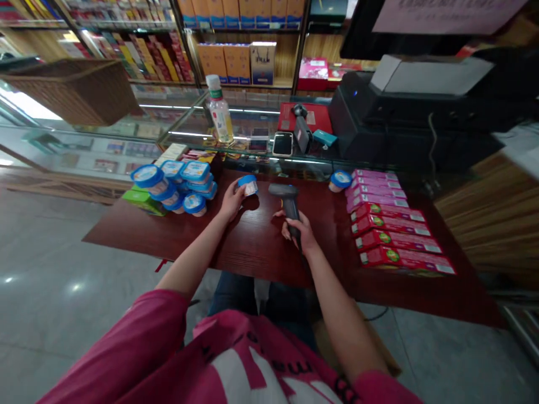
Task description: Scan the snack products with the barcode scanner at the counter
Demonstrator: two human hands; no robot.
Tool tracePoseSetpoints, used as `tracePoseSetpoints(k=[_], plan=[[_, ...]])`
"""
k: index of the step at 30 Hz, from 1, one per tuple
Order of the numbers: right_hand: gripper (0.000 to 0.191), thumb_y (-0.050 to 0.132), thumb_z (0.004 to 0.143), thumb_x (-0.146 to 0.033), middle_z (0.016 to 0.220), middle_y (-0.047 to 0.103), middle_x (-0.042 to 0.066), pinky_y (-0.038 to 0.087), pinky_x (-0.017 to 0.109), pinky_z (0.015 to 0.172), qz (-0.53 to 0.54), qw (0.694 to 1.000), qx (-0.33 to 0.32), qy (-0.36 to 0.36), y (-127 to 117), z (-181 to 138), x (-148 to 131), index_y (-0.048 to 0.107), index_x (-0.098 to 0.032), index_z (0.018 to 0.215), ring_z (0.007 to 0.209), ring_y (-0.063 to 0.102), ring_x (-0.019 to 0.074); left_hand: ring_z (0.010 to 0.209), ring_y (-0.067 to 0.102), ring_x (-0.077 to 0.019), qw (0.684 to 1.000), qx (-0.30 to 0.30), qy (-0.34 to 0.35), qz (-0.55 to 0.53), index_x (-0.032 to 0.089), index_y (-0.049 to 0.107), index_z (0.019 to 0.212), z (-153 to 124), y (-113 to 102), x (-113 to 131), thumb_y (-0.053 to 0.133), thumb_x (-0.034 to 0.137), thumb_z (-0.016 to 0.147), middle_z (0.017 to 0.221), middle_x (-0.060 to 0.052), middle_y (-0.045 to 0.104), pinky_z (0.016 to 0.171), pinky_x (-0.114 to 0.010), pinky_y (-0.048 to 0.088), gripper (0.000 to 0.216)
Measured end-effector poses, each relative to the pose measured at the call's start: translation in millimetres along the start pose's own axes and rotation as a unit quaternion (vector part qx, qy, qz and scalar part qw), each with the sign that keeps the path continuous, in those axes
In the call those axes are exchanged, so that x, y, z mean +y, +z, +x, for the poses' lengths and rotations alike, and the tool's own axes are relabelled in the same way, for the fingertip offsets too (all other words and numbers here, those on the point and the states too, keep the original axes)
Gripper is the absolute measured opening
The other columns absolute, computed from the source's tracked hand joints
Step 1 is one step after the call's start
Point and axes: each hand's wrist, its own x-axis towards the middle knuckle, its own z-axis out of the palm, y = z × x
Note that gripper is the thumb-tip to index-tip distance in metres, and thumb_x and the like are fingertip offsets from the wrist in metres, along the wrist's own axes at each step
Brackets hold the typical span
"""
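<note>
My left hand [233,201] is closed around a small blue-lidded tub [248,185], tilted a little above the dark red wooden table [248,247]. My right hand [301,227] grips the handle of a black barcode scanner [287,199], its head pointing toward the tub. Left of my left hand stands a group of similar blue-lidded tubs [194,203], some stacked, along with blue-lidded rectangular boxes [196,171]. Another blue-lidded tub [339,180] sits on the right, beside pink boxes [374,188]. Red boxes [400,241] lie in a row nearer to me.
Behind the table, a glass counter carries a drink bottle [220,115], a phone [283,143] and a dark handheld device [302,133]. A wicker basket [84,92] is at the far left. A black machine [366,118] stands at the right, and a green pack [143,201] lies near the tubs.
</note>
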Motion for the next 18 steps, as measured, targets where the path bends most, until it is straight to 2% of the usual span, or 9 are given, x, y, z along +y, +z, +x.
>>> tracePoseSetpoints(k=[4, 7, 12, 18], plan=[[0.021, 0.074, 0.078, -0.033, 0.098, 0.077, 0.002, 0.036, 0.024, 0.038, 0.04, 0.998, 0.043, -0.016, 36.3, 15.1, 24.0, 0.065, -0.021, 0.092, 0.04, 0.047, 0.005, 0.12, 0.072, -0.0227, 0.999, -0.016, 0.001, -0.041, 0.019, 0.066, 0.13, 2.4, -2.8, -5.6, 0.073, 0.05, 0.094, 0.132, -0.012, 0.073, 0.103, -0.037, 0.06, 0.048], [0.021, 0.074, 0.077, -0.032, 0.094, 0.075, 0.001, 0.035, 0.024, 0.038, 0.055, 0.997, 0.047, -0.001, 51.2, 19.6, 30.3, 0.064, -0.021, 0.092, 0.041, 0.044, 0.0047, 0.125, 0.07, -0.0235, 0.999, -0.032, 0.001, -0.043, 0.02, 0.066, 0.134, 4.5, -1.4, -8.4, 0.072, 0.049, 0.094, 0.138, -0.012, 0.071, 0.107, -0.038, 0.058, 0.05], [0.018, 0.075, 0.077, -0.031, 0.092, 0.07, 0.0, 0.031, 0.023, 0.038, 0.063, 0.997, 0.043, 0.004, 51.2, 17.0, 27.0, 0.063, -0.02, 0.086, 0.041, 0.041, 0.0028, 0.125, 0.07, -0.0257, 0.997, -0.065, 0.014, -0.032, 0.02, 0.061, 0.145, 3.6, -1.0, -9.4, 0.075, 0.048, 0.091, 0.139, -0.012, 0.072, 0.11, -0.041, 0.056, 0.063], [0.019, 0.076, 0.078, -0.031, 0.08, 0.066, -0.001, 0.028, 0.023, 0.038, 0.047, 0.997, 0.053, -0.003, 49.7, 15.4, 29.1, 0.062, -0.021, 0.085, 0.04, 0.039, 0.0037, 0.12, 0.071, -0.024, 0.997, -0.065, 0.017, -0.034, 0.022, 0.059, 0.149, -0.3, -1.4, -8.4, 0.074, 0.045, 0.09, 0.139, -0.011, 0.071, 0.098, -0.037, 0.061, 0.065]])
